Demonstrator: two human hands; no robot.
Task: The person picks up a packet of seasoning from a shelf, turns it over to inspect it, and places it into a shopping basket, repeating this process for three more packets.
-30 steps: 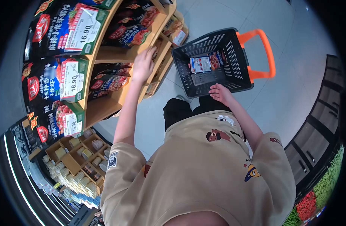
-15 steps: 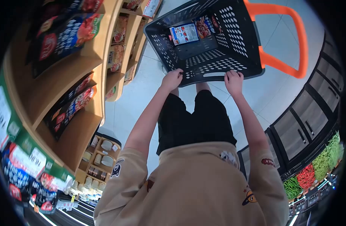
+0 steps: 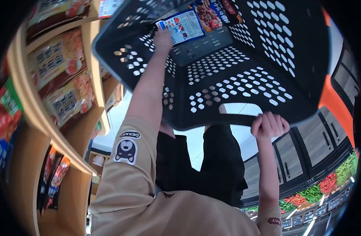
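Note:
A black perforated shopping basket (image 3: 204,114) is tilted toward me in front of my legs. My right hand (image 3: 269,125) is closed around the rim bar beside its slot. Deep inside the basket, my left hand (image 3: 163,41) has its fingers closed at the near corner of a blue-edged food packet (image 3: 184,26), whose white printed panel faces up. The fingertips are partly hidden. Beside it lies a blue food packet (image 3: 208,15) with a picture of a cooked dish. The basket's orange handle (image 3: 337,104) shows at the right, partly behind the basket.
Wooden shelves (image 3: 103,129) with bagged food (image 3: 68,98) stand close on the left, near the basket's side. Dark-framed cabinets (image 3: 302,145) run along the right, with red and green peppers (image 3: 311,193) above them. Pale floor tiles (image 3: 196,151) show between my legs.
My left hand has left the basket's rim and reached inside to the packet. The basket has come up closer to me, and my right hand stays on its rim. The shelves appear nearer.

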